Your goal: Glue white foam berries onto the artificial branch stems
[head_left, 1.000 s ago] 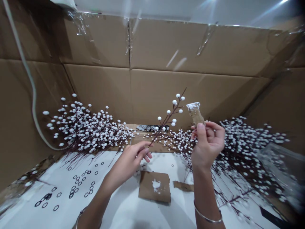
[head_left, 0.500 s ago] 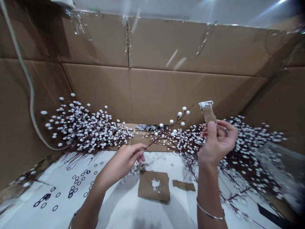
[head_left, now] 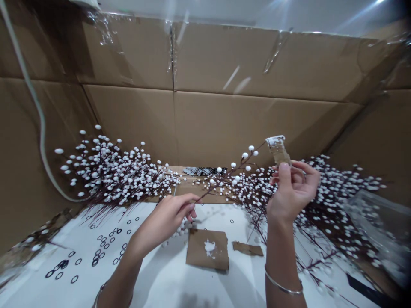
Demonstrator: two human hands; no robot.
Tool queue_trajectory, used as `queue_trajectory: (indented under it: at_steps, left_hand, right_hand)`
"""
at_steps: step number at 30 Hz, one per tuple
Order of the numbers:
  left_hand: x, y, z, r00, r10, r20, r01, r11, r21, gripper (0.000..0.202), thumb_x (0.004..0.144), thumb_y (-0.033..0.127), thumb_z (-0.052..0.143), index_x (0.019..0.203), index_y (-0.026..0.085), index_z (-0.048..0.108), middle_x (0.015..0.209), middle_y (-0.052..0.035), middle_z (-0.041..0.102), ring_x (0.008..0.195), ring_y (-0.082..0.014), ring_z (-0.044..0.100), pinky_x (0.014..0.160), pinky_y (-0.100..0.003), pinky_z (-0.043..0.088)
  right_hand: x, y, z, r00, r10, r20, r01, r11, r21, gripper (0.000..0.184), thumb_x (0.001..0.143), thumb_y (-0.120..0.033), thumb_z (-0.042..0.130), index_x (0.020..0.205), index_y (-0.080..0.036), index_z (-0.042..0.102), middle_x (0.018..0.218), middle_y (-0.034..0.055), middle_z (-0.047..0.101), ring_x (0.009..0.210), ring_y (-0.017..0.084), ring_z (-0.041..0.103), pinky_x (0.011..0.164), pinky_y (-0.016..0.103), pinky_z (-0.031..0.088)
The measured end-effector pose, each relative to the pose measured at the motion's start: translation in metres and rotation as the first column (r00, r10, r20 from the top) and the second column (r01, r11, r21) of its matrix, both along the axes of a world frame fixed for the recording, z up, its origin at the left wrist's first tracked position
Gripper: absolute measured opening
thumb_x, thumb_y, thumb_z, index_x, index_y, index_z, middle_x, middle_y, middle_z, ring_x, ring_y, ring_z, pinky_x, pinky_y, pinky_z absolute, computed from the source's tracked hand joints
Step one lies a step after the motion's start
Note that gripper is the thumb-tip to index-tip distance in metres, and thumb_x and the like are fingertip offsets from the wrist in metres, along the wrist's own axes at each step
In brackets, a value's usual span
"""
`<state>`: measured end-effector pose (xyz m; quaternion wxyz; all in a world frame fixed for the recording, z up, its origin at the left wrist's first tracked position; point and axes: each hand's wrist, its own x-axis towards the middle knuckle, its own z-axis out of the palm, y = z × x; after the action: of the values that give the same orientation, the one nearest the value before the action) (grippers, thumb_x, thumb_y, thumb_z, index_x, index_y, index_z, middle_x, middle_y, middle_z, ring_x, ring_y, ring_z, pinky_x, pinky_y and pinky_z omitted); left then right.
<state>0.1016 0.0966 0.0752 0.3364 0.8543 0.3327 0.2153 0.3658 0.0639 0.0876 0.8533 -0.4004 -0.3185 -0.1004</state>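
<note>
Filling the upper half of the frame, a cardboard wall (head_left: 244, 64) stands behind a white tabletop (head_left: 163, 276) across the lower part. Heaps of white-berried branches lie at middle left (head_left: 109, 171) and middle right (head_left: 337, 184). The left hand (head_left: 175, 214), just below centre, pinches a berry sprig (head_left: 233, 166) near its lower end; the sprig slants up towards the right. The right hand (head_left: 293, 188), right of centre, holds a small cardboard strip (head_left: 278, 154) upright between thumb and fingers. Bottom centre is a cardboard square (head_left: 197, 261), with a loose cardboard scrap (head_left: 248, 248) to its right, dark rings (head_left: 64, 264) scattered at lower left, and a dab of white paste (head_left: 209, 246) on the square. Smallest, the sprig's tip meets the strip's white-coated edge (head_left: 275, 139), or nearly; contact is unclear. Pinched so low, the sprig probably wobbles, so a light, steady left grip seems best, with the strip tilted gently and its coating clear of the fingers.
</note>
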Motion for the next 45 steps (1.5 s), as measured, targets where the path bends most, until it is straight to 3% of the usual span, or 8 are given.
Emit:
queue_trajectory:
  at_steps: [9, 16, 34, 38, 40, 41, 43, 45]
  left_hand:
    - [0.0, 0.0, 0.001, 1.0, -0.002, -0.004, 0.002, 1.0, -0.013, 0.028, 0.099, 0.029, 0.04, 0.114, 0.023, 0.062, 0.084, 0.0001, 0.07, 0.078, -0.0139, 0.065, 0.073, -0.026, 0.044]
    - [0.0, 0.0, 0.0, 1.0, -0.008, 0.013, 0.008, 1.0, -0.005, 0.029, 0.099, 0.029, 0.039, 0.114, 0.021, 0.062, 0.083, -0.0017, 0.07, 0.078, -0.0152, 0.065, 0.074, -0.027, 0.044]
    - [-0.003, 0.003, 0.0, 1.0, -0.012, 0.022, 0.012, 1.0, 0.009, 0.029, 0.098, 0.029, 0.039, 0.113, 0.021, 0.062, 0.083, -0.0023, 0.071, 0.077, -0.0152, 0.066, 0.072, -0.026, 0.046]
    - [-0.006, 0.006, 0.001, 1.0, 0.002, 0.031, -0.003, 1.0, 0.027, 0.028, 0.098, 0.028, 0.039, 0.112, 0.021, 0.062, 0.082, -0.0021, 0.071, 0.076, -0.0149, 0.066, 0.074, -0.027, 0.047]
    - [-0.008, 0.007, 0.002, 0.999, 0.008, 0.047, -0.009, 1.0, 0.027, 0.029, 0.097, 0.028, 0.039, 0.113, 0.02, 0.062, 0.083, -0.0031, 0.071, 0.076, -0.0153, 0.066, 0.073, -0.027, 0.048]
    - [-0.01, 0.008, 0.002, 0.998, 0.012, 0.053, -0.014, 1.0, 0.028, 0.029, 0.097, 0.028, 0.039, 0.114, 0.019, 0.062, 0.084, -0.0035, 0.072, 0.076, -0.0155, 0.066, 0.073, -0.026, 0.048]
    - [-0.012, 0.008, 0.003, 0.998, 0.028, 0.058, -0.03, 0.999, 0.037, 0.03, 0.097, 0.03, 0.039, 0.115, 0.019, 0.061, 0.084, -0.0039, 0.071, 0.077, -0.0159, 0.066, 0.073, -0.026, 0.048]
    - [-0.014, 0.009, 0.003, 0.997, 0.042, 0.057, -0.045, 0.998, 0.048, 0.03, 0.097, 0.03, 0.04, 0.116, 0.019, 0.061, 0.083, -0.0036, 0.071, 0.078, -0.0158, 0.066, 0.073, -0.026, 0.048]
  right_hand:
    - [0.0, -0.001, 0.0, 1.0, 0.002, 0.015, -0.001, 1.0, -0.028, 0.031, 0.078, -0.037, 0.071, 0.096, -0.019, 0.053, 0.073, -0.0032, 0.056, 0.062, 0.01, 0.056, 0.046, 0.02, 0.038]
    - [0.001, -0.001, 0.001, 1.0, 0.01, 0.007, -0.01, 1.0, 0.028, 0.028, 0.077, -0.03, 0.072, 0.095, -0.018, 0.054, 0.072, -0.0036, 0.055, 0.058, 0.01, 0.056, 0.045, 0.021, 0.039]
    - [0.003, -0.001, -0.001, 1.0, -0.005, 0.012, 0.005, 1.0, 0.005, 0.03, 0.077, -0.035, 0.072, 0.097, -0.019, 0.055, 0.071, -0.0038, 0.055, 0.062, 0.011, 0.057, 0.046, 0.021, 0.038]
    - [0.014, 0.001, -0.005, 0.999, 0.043, -0.01, -0.044, 0.993, -0.106, 0.032, 0.077, -0.037, 0.071, 0.099, -0.018, 0.058, 0.07, -0.0025, 0.06, 0.058, 0.01, 0.055, 0.046, 0.02, 0.038]
    - [0.02, 0.003, -0.013, 0.99, 0.14, 0.021, -0.129, 0.957, -0.259, 0.032, 0.076, -0.038, 0.07, 0.099, -0.017, 0.061, 0.07, -0.0012, 0.062, 0.056, 0.009, 0.052, 0.047, 0.02, 0.037]
    - [0.022, 0.004, -0.018, 0.976, 0.212, 0.051, -0.18, 0.913, -0.365, 0.032, 0.076, -0.038, 0.07, 0.098, -0.016, 0.063, 0.069, -0.0006, 0.063, 0.055, 0.009, 0.051, 0.047, 0.02, 0.036]
    - [0.023, 0.005, -0.033, 0.916, 0.389, 0.093, -0.259, 0.754, -0.604, 0.033, 0.076, -0.039, 0.069, 0.097, -0.014, 0.067, 0.067, 0.0002, 0.063, 0.055, 0.01, 0.05, 0.048, 0.021, 0.036]
    - [0.018, 0.004, -0.052, 0.829, 0.557, 0.058, -0.3, 0.53, -0.793, 0.035, 0.076, -0.04, 0.067, 0.097, -0.013, 0.07, 0.066, 0.0012, 0.063, 0.054, 0.011, 0.05, 0.048, 0.022, 0.035]
